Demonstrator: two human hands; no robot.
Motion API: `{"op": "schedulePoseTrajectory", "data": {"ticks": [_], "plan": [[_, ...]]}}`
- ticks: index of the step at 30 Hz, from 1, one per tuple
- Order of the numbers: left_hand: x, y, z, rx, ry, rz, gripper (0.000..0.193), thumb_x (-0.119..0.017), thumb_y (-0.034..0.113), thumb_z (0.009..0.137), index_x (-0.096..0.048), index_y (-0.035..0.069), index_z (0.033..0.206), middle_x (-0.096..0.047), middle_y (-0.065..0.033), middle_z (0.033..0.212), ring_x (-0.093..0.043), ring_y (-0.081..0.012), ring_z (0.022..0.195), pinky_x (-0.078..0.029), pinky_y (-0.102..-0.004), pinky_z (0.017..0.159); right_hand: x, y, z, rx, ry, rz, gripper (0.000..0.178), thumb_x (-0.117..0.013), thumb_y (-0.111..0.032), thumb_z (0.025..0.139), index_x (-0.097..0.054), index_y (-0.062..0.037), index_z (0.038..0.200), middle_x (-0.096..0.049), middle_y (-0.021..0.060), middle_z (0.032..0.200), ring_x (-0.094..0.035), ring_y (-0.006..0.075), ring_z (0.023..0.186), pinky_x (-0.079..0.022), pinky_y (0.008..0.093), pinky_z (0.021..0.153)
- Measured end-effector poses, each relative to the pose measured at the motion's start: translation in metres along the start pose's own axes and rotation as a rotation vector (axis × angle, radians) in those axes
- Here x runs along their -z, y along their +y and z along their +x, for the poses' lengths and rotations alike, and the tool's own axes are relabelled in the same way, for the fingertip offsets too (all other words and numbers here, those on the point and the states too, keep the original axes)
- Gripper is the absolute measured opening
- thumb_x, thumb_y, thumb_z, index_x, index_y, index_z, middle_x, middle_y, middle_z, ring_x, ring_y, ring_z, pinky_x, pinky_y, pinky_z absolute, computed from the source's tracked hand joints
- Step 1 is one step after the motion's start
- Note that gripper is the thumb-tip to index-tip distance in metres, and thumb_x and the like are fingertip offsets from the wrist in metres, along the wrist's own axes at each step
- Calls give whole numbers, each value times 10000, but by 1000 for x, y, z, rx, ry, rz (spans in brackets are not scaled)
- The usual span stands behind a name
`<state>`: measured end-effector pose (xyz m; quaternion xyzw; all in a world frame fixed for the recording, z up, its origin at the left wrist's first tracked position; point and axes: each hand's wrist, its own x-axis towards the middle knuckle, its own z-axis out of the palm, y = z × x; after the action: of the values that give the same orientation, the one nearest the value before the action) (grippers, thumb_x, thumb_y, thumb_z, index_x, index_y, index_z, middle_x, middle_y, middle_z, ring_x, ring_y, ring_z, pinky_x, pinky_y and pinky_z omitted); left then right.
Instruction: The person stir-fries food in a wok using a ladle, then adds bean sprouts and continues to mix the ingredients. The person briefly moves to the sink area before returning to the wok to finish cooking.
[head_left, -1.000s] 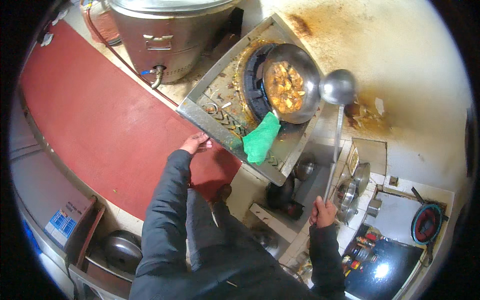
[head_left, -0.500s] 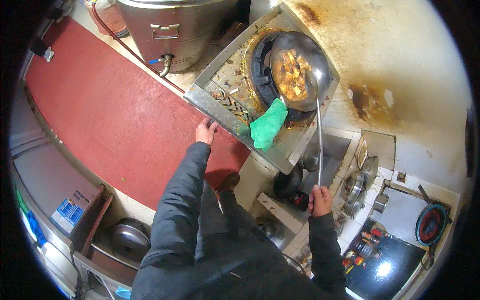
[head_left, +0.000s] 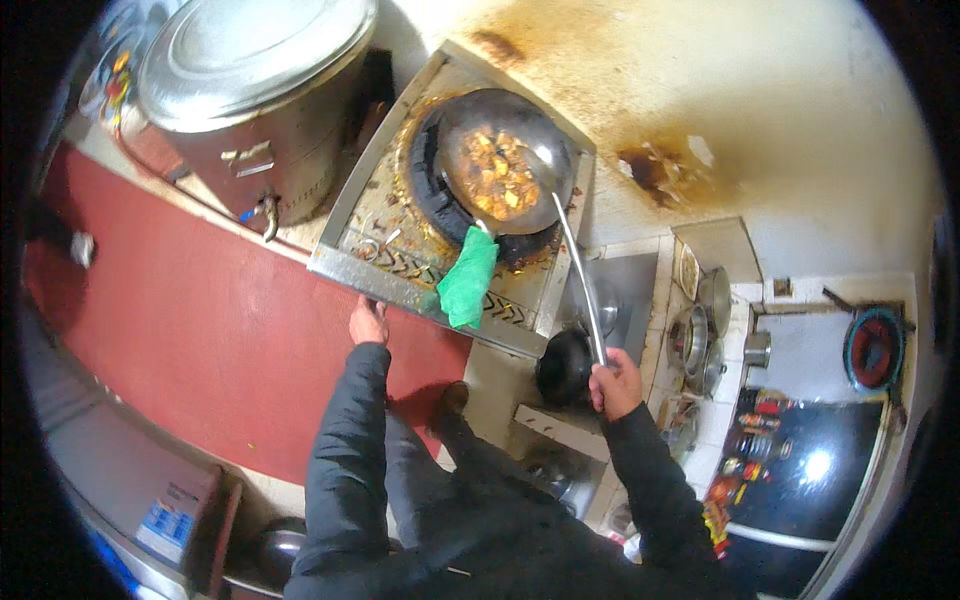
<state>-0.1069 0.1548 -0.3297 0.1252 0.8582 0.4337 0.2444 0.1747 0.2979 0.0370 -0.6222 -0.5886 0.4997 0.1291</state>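
Observation:
A long-handled metal ladle (head_left: 584, 275) is gripped near its end by my right hand (head_left: 616, 384). Its bowl rests inside a dark wok (head_left: 552, 140), at the right side of browned, chunky food (head_left: 500, 172). The wok sits tilted over the burner ring (head_left: 425, 165) of a metal stove. A green cloth (head_left: 468, 278) is wrapped over the wok's handle, and neither hand touches it. At the stove's front edge (head_left: 415, 304), left of the cloth, is my left hand (head_left: 369, 324). Its visible fingers are apart and hold nothing I can see; the tips are close against the edge.
A large lidded metal drum (head_left: 250, 120) with a tap stands left of the stove. Red matting (head_left: 220, 340) covers the floor. Right of the stove are a black pan (head_left: 566, 368), metal bowls (head_left: 690, 340) and a dark counter (head_left: 820, 460) with bottles. A person's shoe (head_left: 82, 248) shows far left.
The whole view has shifted, bringing the drum's lid into sight. My left hand has come closer to the stove's front edge. The ladle stays in my right hand, its bowl still in the wok.

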Motion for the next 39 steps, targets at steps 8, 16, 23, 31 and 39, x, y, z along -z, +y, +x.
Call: {"op": "schedulePoseTrajectory", "data": {"ticks": [8, 16, 23, 31, 39], "plan": [[30, 43, -100, 119, 76, 18, 394, -711, 266, 882, -598, -16, 1133, -683, -203, 1055, -668, -329, 947, -514, -426, 864, -15, -35, 54, 70, 31, 41, 432, -542, -65, 937, -479, -177, 1350, -521, 18, 653, -437, 89, 430, -340, 279, 353], [25, 215, -69, -233, -211, 186, 811, -769, 498, 755, -493, -47, 1288, -628, -283, 1163, -625, -399, 1075, -482, -443, 956, -31, -53, 59, -28, -183, 342, 375, -540, -115, 961, -473, -172, 1325, -505, 10, 639, -403, 80, 449, -317, 269, 350], [-13, 188, -19, -175, -394, 307, 666, -757, 365, 672, -551, -36, 1162, -656, -292, 1075, -639, -433, 1031, -503, -467, 918, 124, -65, 28, 550, -54, -277, 333, -610, -83, 814, -634, -64, 1145, -663, 233, 854, -690, 366, 749, -537, 402, 666], [-6, 116, 28, -169, -395, 402, 632, -752, 349, 639, -581, -70, 1080, -673, -294, 1000, -671, -426, 950, -528, -454, 872, 167, -185, 114, 765, -464, -998, 255, -604, -69, 748, -699, -9, 977, -674, 243, 867, -664, 408, 847, -513, 491, 786], [-8, 101, 37, -168, -369, 466, 640, -727, 348, 643, -570, -61, 1110, -661, -310, 1021, -662, -435, 961, -524, -471, 878, 121, -111, 96, 403, -254, -177, 240, -624, -134, 838, -657, -58, 1063, -673, 195, 747, -689, 343, 678, -521, 426, 604]]}}
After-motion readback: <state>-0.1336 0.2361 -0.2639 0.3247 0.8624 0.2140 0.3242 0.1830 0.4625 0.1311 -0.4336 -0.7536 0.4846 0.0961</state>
